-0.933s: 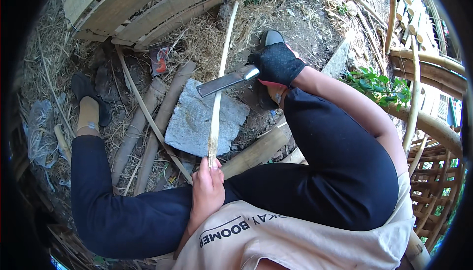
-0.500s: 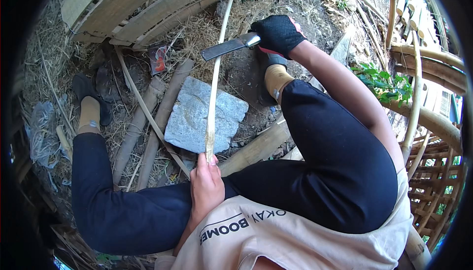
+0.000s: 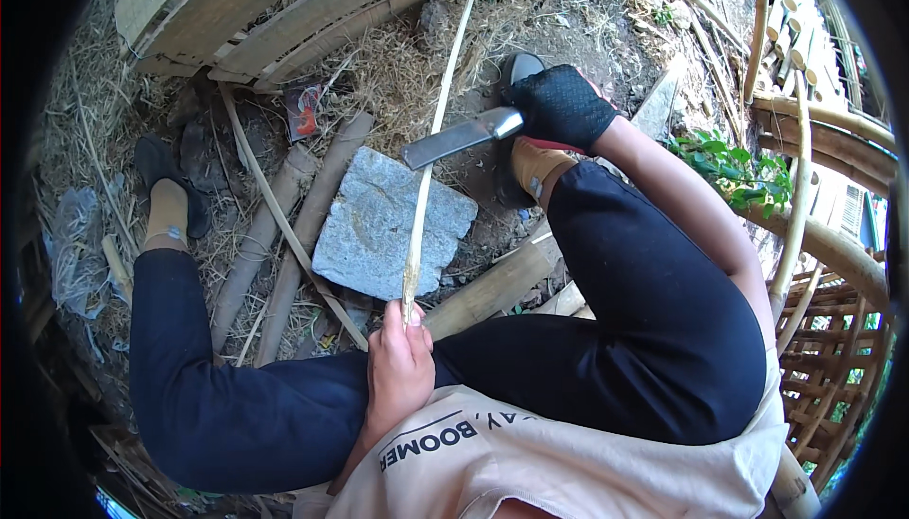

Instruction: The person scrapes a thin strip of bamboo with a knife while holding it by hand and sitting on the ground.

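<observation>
My bare left hand (image 3: 400, 356) is closed round the near end of a long, pale bamboo strip (image 3: 437, 126). The strip slants away from me over a grey stone block (image 3: 365, 225), its far end by the slatted bamboo panel. In a black glove, my right hand (image 3: 561, 110) grips a knife (image 3: 459, 140) with a broad, square-ended blade. That blade lies across the strip, beyond the stone's far edge. Its handle is hidden inside the glove.
Two brown poles (image 3: 317, 206) and a thin curved strip (image 3: 270, 197) lie left of the stone. A thick bamboo piece (image 3: 497, 287) rests at its near right. The slatted panel (image 3: 322, 22) stands at the back; leafy greenery (image 3: 729, 164) grows at right.
My right hand and the knife have come nearer to me and slightly to the right along the strip. The strip's far end has swung a little to the right.
</observation>
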A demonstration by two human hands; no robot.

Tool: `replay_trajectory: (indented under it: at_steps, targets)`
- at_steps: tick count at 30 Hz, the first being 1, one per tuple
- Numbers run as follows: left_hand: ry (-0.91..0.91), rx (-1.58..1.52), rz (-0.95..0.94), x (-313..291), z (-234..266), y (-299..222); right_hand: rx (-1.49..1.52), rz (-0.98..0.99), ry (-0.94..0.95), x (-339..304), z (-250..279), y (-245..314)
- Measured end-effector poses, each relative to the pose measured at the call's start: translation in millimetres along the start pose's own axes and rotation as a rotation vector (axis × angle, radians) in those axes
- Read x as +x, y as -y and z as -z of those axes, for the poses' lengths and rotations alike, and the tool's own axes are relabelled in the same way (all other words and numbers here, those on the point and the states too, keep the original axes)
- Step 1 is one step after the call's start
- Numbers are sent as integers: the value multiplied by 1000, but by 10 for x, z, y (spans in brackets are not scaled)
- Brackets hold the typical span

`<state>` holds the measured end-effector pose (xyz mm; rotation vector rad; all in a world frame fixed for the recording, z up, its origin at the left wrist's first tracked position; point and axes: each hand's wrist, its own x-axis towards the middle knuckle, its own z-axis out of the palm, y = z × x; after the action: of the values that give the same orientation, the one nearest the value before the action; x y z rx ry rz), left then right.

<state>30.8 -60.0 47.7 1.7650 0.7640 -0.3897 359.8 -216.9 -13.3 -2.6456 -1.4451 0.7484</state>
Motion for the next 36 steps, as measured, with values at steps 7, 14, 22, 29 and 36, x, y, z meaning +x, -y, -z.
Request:
replay_trajectory:
  at_steps: [7,14,22,29,36]
  targets:
    - [-55,174,-48,-33,-65,61,4,6,57,58,-214,99]
    - [-61,190,-38,-46,-33,63,-38,-56,-119,319,-223,-144]
    - [-15,132,-73,-58,-91,169,-169,-305,-263,154,227,-1059]
    - [66,123,62,-46,-40,-46,38,-53,-108,-40,73,-66]
    - [47,182,49,-65,-67,28,72,-150,66,33,-51,114]
